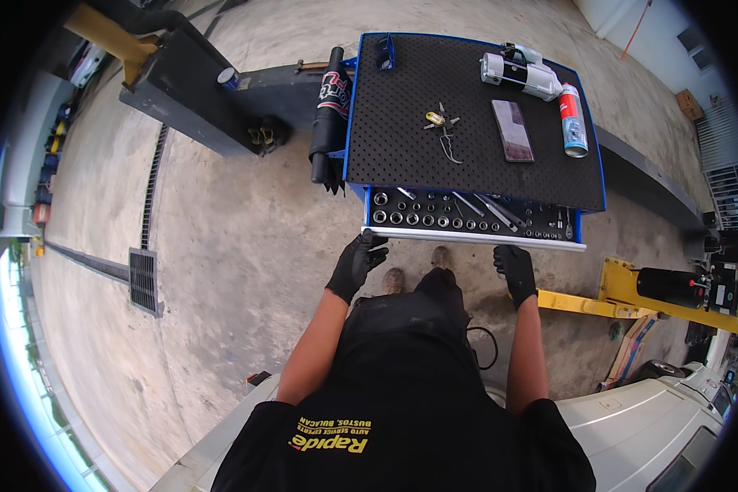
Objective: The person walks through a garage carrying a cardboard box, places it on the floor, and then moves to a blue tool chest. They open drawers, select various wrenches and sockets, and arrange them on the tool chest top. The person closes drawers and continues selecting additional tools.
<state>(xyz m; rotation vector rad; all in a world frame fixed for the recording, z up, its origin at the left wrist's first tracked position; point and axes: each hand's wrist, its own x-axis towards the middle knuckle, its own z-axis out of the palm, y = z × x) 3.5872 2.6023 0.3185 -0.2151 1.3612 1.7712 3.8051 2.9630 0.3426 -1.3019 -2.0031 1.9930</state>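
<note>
Straight silver metal drawer lip (467, 239) runs 9-to-3, at 12 o'clock from black-gloved left hand (356, 264), black-gloved right hand (515, 272); can't tell either's grip.

Looks steeply down from head height, over the shirt (410, 418); faces the drawer (471, 239), fairly near; spreads wide across the floor (230, 246), bending outward.

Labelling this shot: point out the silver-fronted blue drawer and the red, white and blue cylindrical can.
Silver-fronted blue drawer (467, 237), head view: front strip.
Red, white and blue cylindrical can (573, 120), head view: middle of side.
</note>
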